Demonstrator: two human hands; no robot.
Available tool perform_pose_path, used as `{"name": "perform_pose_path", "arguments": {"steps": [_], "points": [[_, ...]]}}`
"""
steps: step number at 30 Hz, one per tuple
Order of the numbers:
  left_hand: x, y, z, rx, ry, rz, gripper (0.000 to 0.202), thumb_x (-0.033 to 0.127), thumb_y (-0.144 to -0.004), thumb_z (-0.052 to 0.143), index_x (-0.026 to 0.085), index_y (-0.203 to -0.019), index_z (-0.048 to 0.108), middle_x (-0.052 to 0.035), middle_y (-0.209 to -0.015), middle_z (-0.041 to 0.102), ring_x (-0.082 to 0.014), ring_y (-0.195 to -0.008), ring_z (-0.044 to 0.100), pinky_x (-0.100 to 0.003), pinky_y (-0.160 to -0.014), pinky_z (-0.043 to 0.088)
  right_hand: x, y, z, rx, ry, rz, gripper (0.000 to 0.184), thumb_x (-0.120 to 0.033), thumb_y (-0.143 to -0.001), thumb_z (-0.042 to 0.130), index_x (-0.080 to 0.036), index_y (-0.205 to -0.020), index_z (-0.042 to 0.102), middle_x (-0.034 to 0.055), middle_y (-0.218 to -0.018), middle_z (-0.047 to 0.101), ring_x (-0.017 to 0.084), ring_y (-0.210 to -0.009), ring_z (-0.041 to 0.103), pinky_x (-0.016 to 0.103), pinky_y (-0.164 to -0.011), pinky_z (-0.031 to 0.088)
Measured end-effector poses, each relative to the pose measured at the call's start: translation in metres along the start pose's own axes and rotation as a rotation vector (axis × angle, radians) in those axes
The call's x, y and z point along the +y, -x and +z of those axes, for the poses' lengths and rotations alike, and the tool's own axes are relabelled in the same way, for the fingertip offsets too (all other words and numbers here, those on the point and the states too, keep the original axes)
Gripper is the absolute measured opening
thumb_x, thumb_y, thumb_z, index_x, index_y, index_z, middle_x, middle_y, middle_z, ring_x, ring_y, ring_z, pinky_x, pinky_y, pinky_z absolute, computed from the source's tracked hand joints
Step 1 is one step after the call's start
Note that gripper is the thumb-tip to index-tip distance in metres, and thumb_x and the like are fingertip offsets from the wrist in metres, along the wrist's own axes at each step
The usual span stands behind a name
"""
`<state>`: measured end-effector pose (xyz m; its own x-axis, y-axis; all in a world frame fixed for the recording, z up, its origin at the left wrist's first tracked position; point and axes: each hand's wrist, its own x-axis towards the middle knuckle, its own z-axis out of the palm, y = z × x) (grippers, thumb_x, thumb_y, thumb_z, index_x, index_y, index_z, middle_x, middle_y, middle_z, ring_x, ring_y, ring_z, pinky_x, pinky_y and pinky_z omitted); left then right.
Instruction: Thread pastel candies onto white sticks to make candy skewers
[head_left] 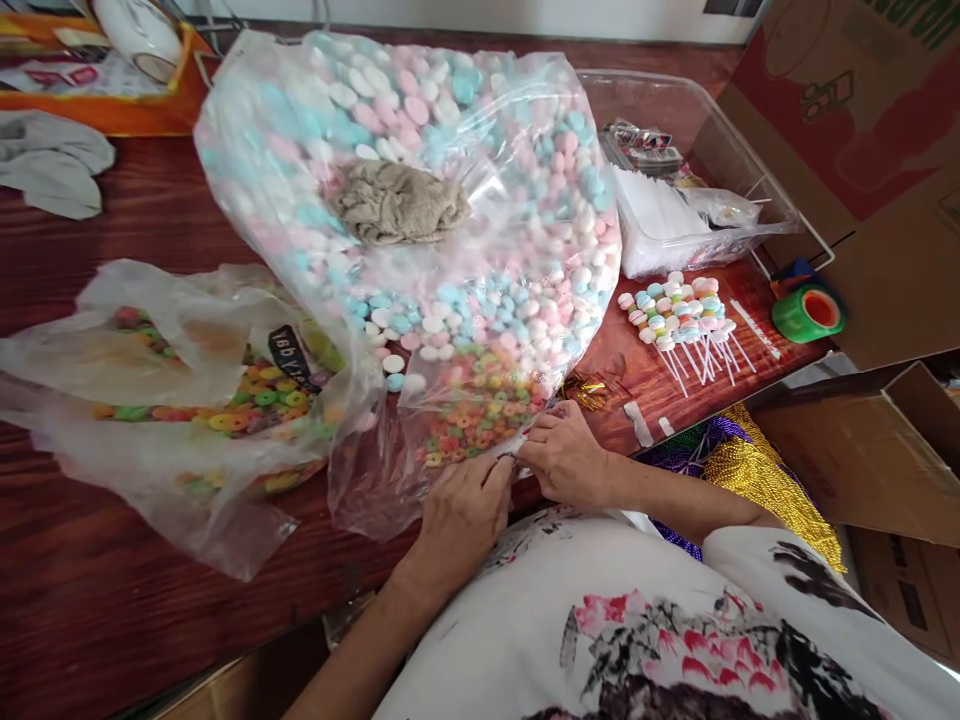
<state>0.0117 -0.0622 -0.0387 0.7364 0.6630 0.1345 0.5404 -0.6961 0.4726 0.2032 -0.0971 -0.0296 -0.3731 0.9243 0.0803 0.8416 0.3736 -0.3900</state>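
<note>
A large clear plastic bag [420,200] full of pink, white and blue round candies lies on the dark wooden table [112,600]. Under its near edge sits a smaller clear bag of colourful ring candies [472,415]. My left hand [461,515] and my right hand [566,455] meet at the table's front edge. Both pinch something small against the edge of the plastic; I cannot make out what it is. A bundle of finished candy skewers [679,315] on white sticks lies to the right of my hands.
Another crumpled bag of ring candies [187,400] lies at the left. A clear plastic box [697,200] with white sheets stands at the back right. A green tape roll [810,312], cardboard boxes [877,150], gold bead strings [757,470] and a grey cloth [52,165] surround the work area.
</note>
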Motion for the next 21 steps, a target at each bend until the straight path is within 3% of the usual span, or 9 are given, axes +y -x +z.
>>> {"name": "perform_pose_path", "arguments": {"steps": [2,4,6,8,10,12,16,21], "points": [[-0.001,-0.001,0.004,0.018,0.031,-0.04,0.025,0.024,-0.094,0.048,0.018,-0.097,0.072,-0.0101,-0.087,0.071,-0.0212,-0.078,0.064,-0.033,-0.077,0.05,0.013,0.013,-0.013,0.133,-0.001,0.007,0.017,-0.013,-0.084,0.056,-0.021,-0.092,0.069,0.0048,-0.093,0.074,0.024,-0.101,0.057,0.047,-0.093,0.028],[-0.004,0.001,0.001,0.03,0.202,-0.139,0.023,0.027,-0.092,0.052,0.02,-0.094,0.073,-0.0073,-0.084,0.071,-0.0197,-0.076,0.063,-0.031,-0.076,0.05,0.039,0.034,-0.028,0.341,0.03,0.085,0.024,-0.016,-0.087,0.057,-0.027,-0.104,0.069,0.0038,-0.11,0.073,0.026,-0.112,0.056,0.047,-0.096,0.029],[-0.006,0.004,-0.005,0.064,0.452,-0.319,0.018,0.032,-0.087,0.061,0.021,-0.087,0.074,-0.0048,-0.08,0.07,-0.0182,-0.073,0.063,-0.028,-0.071,0.051,0.073,0.059,-0.038,0.498,0.066,0.295,0.017,-0.02,-0.089,0.059,-0.027,-0.098,0.071,0.0037,-0.103,0.074,0.025,-0.103,0.058,0.044,-0.092,0.035],[-0.006,0.007,-0.012,0.08,0.719,-0.601,0.018,0.038,-0.08,0.069,0.02,-0.083,0.074,-0.0034,-0.076,0.069,-0.0162,-0.064,0.06,-0.024,-0.054,0.048,0.105,0.081,-0.038,0.566,0.033,0.464,0.011,-0.026,-0.088,0.064,-0.025,-0.082,0.072,0.0043,-0.086,0.073,0.023,-0.088,0.061,0.04,-0.084,0.041],[-0.001,0.007,-0.016,0.083,0.976,-0.87,0.026,0.043,-0.073,0.075,0.019,-0.083,0.072,-0.0021,-0.071,0.068,-0.0137,-0.054,0.055,-0.02,-0.038,0.035,0.124,0.094,-0.03,0.499,-0.029,0.499,0.012,-0.027,-0.086,0.066,-0.024,-0.077,0.072,0.0036,-0.08,0.071,0.021,-0.081,0.061,0.037,-0.079,0.044],[0.006,0.004,-0.017,0.087,1.185,-0.998,0.031,0.044,-0.068,0.077,0.018,-0.082,0.069,-0.0012,-0.068,0.066,-0.0127,-0.05,0.053,-0.017,-0.03,0.027,0.13,0.099,-0.02,0.459,-0.039,0.491,0.008,-0.027,-0.085,0.067,-0.024,-0.081,0.073,0.0036,-0.081,0.07,0.021,-0.082,0.06,0.036,-0.08,0.045],[0.012,0.002,-0.015,0.13,1.318,-1.032,0.031,0.04,-0.065,0.079,0.018,-0.081,0.065,-0.0006,-0.066,0.066,-0.0132,-0.051,0.055,-0.016,-0.028,0.028,0.124,0.102,-0.019,0.453,0.07,0.409,0.016,-0.021,-0.088,0.06,-0.023,-0.095,0.075,0.0068,-0.091,0.069,0.023,-0.09,0.056,0.04,-0.085,0.044],[0.008,0.008,-0.013,0.161,1.39,-1.018,0.025,0.033,-0.065,0.08,0.017,-0.077,0.066,0.0,-0.062,0.065,-0.0107,-0.049,0.055,-0.015,-0.033,0.034,0.139,0.098,-0.033,0.188,0.076,0.153,0.02,-0.02,-0.092,0.054,-0.023,-0.094,0.074,0.0072,-0.092,0.065,0.022,-0.089,0.052,0.038,-0.081,0.043]]}}
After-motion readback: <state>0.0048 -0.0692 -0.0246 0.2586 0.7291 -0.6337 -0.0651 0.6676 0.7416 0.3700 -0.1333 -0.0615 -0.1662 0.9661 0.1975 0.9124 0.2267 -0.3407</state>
